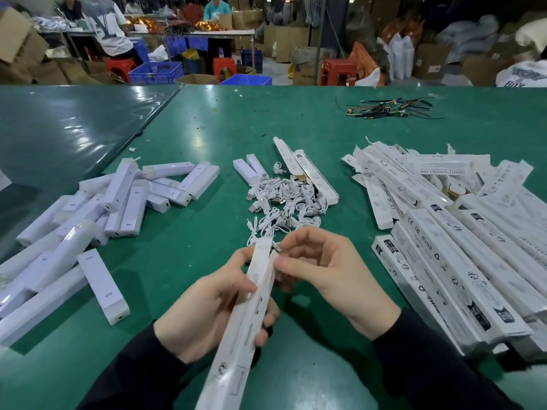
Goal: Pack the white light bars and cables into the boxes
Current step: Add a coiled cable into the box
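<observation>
Cable going into the far end of 1 box

Left hand (213, 306) grips the long box (248, 315), axis running lower-centre to centre; right hand (322, 267) pinches a cable (276, 249) at its far mouth.

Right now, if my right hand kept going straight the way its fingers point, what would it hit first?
The right hand points left at the open top of the box held by the left hand. It would probably meet that box end first; its fingers are nearly there.

Boxes (426, 241): "CE", "FC", "RoHS"; shirt (522, 76): "BOX".
</observation>
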Motion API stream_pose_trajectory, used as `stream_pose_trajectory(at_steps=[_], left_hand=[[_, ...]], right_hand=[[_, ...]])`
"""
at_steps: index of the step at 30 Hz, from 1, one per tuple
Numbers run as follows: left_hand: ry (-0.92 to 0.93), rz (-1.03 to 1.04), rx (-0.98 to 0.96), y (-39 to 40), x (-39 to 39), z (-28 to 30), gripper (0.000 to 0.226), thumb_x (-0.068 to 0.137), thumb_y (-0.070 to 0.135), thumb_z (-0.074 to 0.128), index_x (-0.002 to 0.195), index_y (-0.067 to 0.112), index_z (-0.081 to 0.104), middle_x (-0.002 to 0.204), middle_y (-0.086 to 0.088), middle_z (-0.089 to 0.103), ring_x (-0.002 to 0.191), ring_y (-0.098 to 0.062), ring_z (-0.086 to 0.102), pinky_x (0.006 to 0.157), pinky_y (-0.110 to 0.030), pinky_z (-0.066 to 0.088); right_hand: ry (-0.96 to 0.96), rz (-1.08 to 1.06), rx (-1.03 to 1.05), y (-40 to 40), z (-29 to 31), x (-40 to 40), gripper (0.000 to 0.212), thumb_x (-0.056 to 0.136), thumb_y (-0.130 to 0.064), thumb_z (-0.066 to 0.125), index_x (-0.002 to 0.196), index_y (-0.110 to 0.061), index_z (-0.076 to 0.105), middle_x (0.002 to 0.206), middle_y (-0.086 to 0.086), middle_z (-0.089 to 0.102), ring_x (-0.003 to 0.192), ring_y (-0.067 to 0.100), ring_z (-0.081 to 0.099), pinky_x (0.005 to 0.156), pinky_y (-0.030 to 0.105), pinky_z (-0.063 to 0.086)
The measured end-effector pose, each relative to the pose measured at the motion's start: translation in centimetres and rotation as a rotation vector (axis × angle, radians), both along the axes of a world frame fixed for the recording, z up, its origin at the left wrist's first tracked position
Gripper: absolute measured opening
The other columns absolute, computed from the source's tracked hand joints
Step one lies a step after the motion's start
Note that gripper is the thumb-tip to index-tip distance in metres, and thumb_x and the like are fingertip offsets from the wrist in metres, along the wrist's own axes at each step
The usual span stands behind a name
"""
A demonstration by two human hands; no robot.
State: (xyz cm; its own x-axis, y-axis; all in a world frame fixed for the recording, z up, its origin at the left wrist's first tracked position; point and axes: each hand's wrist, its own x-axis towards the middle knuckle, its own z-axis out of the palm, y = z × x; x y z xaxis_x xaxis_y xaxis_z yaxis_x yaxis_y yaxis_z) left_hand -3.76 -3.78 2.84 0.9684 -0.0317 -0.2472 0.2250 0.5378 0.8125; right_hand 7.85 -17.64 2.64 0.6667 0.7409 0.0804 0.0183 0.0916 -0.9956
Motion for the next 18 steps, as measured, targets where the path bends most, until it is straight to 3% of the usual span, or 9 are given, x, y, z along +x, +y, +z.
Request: stream_pose_trajectory(at_steps=[3, 8, 12, 15, 17, 18], left_hand=[[-0.026, 0.039, 0.074, -0.11, -0.12, 0.08, 0.06, 0.073, 0.003, 0.052, 0.13, 0.02, 0.045, 0.096, -0.03, 0.059, 0.07, -0.039, 0.061, 0.058, -0.048, 0.057], [-0.054, 0.007, 0.153, -0.35, -0.28, 0.01, 0.047, 0.085, 0.012, 0.056, 0.132, 0.016, 0.05, 0.107, -0.022, 0.066, 0.088, -0.042, 0.068, 0.073, -0.064, 0.055], [-0.084, 0.081, 0.22, -0.49, -0.1, -0.4, 0.038, 0.086, 0.014, 0.056, 0.123, 0.018, 0.065, 0.116, -0.018, 0.066, 0.095, -0.041, 0.068, 0.078, -0.063, 0.055], [-0.093, 0.099, 0.222, -0.52, 0.02, -0.59, 0.033, 0.091, 0.016, 0.056, 0.121, 0.02, 0.066, 0.119, -0.019, 0.066, 0.099, -0.042, 0.067, 0.08, -0.058, 0.056], [-0.086, 0.091, 0.25, -0.55, 0.05, -0.72, 0.031, 0.092, 0.017, 0.057, 0.121, 0.022, 0.067, 0.113, -0.015, 0.069, 0.097, -0.038, 0.069, 0.081, -0.053, 0.058], [-0.08, 0.083, 0.282, -0.59, 0.06, -0.8, 0.031, 0.09, 0.019, 0.059, 0.119, 0.024, 0.068, 0.107, -0.014, 0.071, 0.092, -0.035, 0.07, 0.081, -0.051, 0.058]], right_hand=[[0.079, -0.067, 0.039, -0.03, -0.21, 0.11, 0.017, 0.079, 0.007, 0.073, 0.087, -0.006, 0.065, 0.075, 0.007, 0.07, 0.065, 0.016, 0.064, 0.063, 0.025, 0.053], [0.053, -0.077, 0.08, 0.05, -0.42, -0.14, 0.011, 0.081, 0.004, 0.072, 0.079, -0.007, 0.074, 0.075, 0.009, 0.073, 0.066, 0.013, 0.065, 0.061, 0.021, 0.052], [-0.015, -0.052, 0.046, 0.14, -0.68, -0.32, 0.009, 0.088, -0.007, 0.069, 0.087, -0.006, 0.077, 0.078, 0.005, 0.075, 0.069, 0.008, 0.065, 0.066, 0.017, 0.051], [-0.127, 0.006, -0.019, 0.13, -0.68, -0.5, 0.007, 0.088, -0.014, 0.071, 0.091, -0.013, 0.077, 0.089, 0.007, 0.075, 0.079, 0.017, 0.067, 0.076, 0.027, 0.055], [-0.169, 0.026, -0.049, 0.08, -0.73, -0.5, 0.007, 0.087, -0.01, 0.071, 0.089, -0.014, 0.076, 0.088, 0.006, 0.075, 0.078, 0.02, 0.067, 0.079, 0.03, 0.055], [-0.157, 0.035, -0.044, 0.05, -0.72, -0.5, 0.009, 0.087, -0.005, 0.07, 0.087, -0.012, 0.076, 0.083, 0.002, 0.074, 0.073, 0.013, 0.066, 0.074, 0.025, 0.053]])
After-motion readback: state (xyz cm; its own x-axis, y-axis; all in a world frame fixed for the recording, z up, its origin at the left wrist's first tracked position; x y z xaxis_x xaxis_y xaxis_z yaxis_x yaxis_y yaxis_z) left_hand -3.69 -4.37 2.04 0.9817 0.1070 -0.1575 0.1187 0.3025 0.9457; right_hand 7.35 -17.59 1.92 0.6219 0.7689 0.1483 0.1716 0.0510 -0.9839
